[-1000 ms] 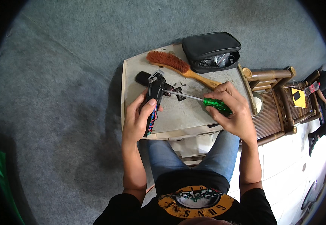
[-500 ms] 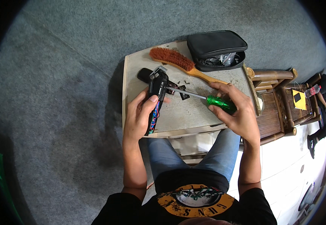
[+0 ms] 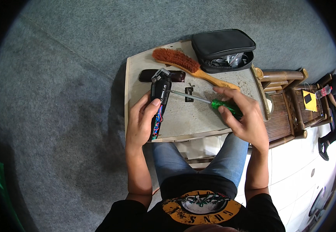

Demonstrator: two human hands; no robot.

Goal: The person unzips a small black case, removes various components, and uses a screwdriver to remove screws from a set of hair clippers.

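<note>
Holding a black hair clipper [image 3: 159,101] on the small table [image 3: 199,120], the left hand [image 3: 140,123] wraps its fingers around it — the right hand [image 3: 245,116] grips a green screwdriver [image 3: 210,102], tip touching the clipper.

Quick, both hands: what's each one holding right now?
Left hand: closed on the clipper.
Right hand: closed on the screwdriver, tip at the clipper.

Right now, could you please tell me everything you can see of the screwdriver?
The screwdriver has a clear green handle and a slim metal shaft. The right hand holds the handle, and the shaft lies almost flat above the small table, pointing left. Its tip meets the head of the black hair clipper in the left hand.
</note>
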